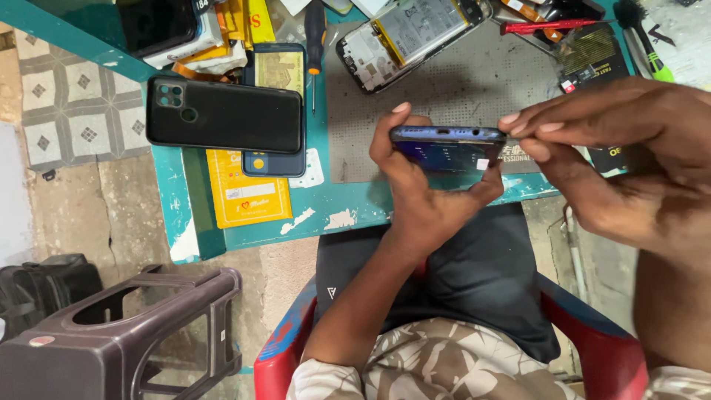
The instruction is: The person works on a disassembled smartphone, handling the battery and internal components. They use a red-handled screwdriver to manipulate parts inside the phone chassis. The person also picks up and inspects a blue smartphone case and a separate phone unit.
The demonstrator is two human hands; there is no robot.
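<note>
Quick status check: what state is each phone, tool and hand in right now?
Blue phone: held on edge in left hand.
Right hand: fingertips at its right end.
Opened phone: back off, battery exposed.
Black phone: lying camera-side up.
Screwdriver: lying untouched.

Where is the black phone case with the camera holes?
The black phone case lies flat on the green table at the upper left of the head view, covering part of a blue phone, left of the left hand.
</note>
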